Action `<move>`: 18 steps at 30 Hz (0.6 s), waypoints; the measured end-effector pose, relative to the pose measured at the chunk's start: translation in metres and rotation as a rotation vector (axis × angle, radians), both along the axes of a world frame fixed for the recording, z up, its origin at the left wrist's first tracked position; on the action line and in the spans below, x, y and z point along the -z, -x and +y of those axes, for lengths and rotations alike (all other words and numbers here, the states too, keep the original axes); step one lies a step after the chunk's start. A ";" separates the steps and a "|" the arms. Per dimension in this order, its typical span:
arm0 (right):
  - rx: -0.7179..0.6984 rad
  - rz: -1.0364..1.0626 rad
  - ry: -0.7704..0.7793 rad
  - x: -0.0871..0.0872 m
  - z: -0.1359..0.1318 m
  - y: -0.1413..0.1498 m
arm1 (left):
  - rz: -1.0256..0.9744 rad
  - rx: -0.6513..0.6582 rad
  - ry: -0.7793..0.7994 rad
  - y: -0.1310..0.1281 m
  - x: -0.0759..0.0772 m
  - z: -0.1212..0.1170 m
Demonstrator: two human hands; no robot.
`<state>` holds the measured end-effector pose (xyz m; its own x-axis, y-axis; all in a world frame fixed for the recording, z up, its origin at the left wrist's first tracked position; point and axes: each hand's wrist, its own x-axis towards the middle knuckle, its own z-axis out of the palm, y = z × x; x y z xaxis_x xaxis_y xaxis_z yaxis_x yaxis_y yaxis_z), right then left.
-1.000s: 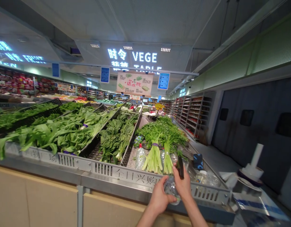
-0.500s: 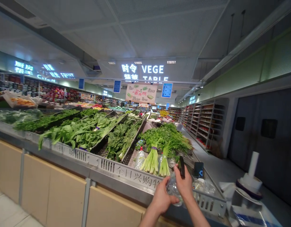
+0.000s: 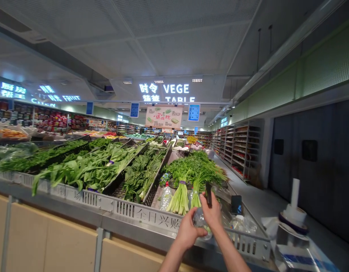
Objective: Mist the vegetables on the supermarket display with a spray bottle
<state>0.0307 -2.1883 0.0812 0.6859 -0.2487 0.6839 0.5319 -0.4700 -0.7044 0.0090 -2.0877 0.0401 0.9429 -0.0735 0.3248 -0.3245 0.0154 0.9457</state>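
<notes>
My left hand (image 3: pixel 189 231) is curled around a clear plastic bottle (image 3: pixel 200 219) just above the front rail of the vegetable display. My right hand (image 3: pixel 213 213) is closed on a dark, narrow tool (image 3: pixel 208 193) that sticks up from the fist. Its lower end is hidden, so I cannot tell its exact kind. The right fingers are close against the bottle. Beyond my hands lie bundles of celery (image 3: pixel 180 198), one tied with a purple band. A clear bottle with a red cap (image 3: pixel 165 197) stands left of the stalks.
Black crates (image 3: pixel 157 179) of leafy greens fill the display to the left. A phone (image 3: pixel 236 204) leans at the right, near clear plastic pieces (image 3: pixel 240 223). A grey slotted rail (image 3: pixel 126 209) edges the front. A roll holder (image 3: pixel 293 219) stands at far right.
The view has turned slightly to the right and up, so the display sits further left. Both hands keep their hold, and the dark tool stands more upright.
</notes>
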 end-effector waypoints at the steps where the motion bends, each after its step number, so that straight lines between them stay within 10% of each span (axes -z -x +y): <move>1: -0.013 -0.005 -0.002 0.001 0.005 -0.001 | -0.007 0.002 0.003 -0.001 0.000 0.005; 18: -0.085 -0.005 0.042 0.013 0.072 -0.003 | 0.028 -0.057 -0.087 -0.008 0.019 0.071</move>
